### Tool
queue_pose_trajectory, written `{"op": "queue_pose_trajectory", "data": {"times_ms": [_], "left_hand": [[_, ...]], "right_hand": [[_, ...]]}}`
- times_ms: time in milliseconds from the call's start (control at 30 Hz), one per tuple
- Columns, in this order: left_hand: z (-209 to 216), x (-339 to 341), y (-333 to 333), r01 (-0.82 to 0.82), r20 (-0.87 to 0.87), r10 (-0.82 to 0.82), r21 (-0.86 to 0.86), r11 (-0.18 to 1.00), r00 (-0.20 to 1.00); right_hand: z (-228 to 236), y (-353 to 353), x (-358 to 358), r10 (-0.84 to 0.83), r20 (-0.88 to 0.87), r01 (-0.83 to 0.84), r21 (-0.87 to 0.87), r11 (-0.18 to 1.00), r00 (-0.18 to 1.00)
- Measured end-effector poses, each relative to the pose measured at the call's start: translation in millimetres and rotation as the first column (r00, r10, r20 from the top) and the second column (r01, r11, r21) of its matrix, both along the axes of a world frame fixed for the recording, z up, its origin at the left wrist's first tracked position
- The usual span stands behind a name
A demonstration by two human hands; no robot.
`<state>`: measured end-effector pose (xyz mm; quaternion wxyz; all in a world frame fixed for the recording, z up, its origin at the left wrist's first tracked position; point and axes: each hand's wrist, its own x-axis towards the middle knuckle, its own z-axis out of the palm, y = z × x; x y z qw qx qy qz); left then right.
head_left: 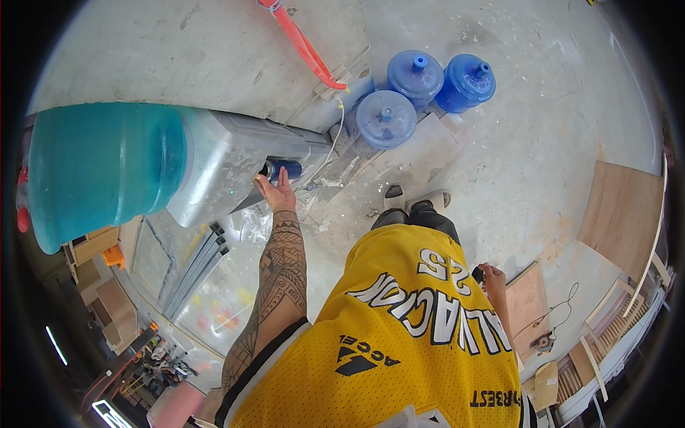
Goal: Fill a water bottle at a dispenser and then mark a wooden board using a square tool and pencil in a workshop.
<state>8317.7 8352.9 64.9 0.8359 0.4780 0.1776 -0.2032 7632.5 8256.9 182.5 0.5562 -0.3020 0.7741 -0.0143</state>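
Observation:
My left hand [278, 191] reaches to the front of a silver water dispenser [228, 164]. Its fingers and thumb are closed round a dark blue tumbler [291, 170], whose mouth end sits in the dispenser's recess. A big teal water jug [107, 167] is seated on the dispenser. By my right side, my right hand [492, 278] is closed on a small black object [478, 274], perhaps a lid; most of it is hidden by the fingers.
Several blue water jugs stand beyond my feet, one clear-blue jug [387, 120] nearest. A red hose-like strip [303, 46] runs down to a socket by the wall. Grey metal tubes [196, 267] lie at left. Wooden boards [617, 214] and a corded tool [544, 342] lie at right.

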Motion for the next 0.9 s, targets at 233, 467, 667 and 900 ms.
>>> {"op": "queue_pose_trajectory", "data": {"times_ms": [233, 467, 667, 900], "left_hand": [[0, -2, 0, 0.007, 0.004, -0.007, -0.006, 1.000, 1.000], [2, 0, -1, 0.026, 0.001, -0.026, -0.001, 1.000, 1.000], [1, 1, 1, 0.056, 0.014, -0.056, -0.008, 0.998, 0.998], [0, 2, 2, 0.049, 0.014, -0.049, -0.007, 0.999, 0.999]], "right_hand": [[2, 1, 0, -0.005, 0.011, 0.005, 0.005, 1.000, 1.000], [6, -2, 6, -0.006, -0.041, 0.006, 0.003, 1.000, 0.999], [6, -1, 2, -0.011, -0.027, 0.011, 0.005, 1.000, 1.000], [10, -1, 6, -0.008, -0.029, 0.007, -0.017, 1.000, 1.000]]}}
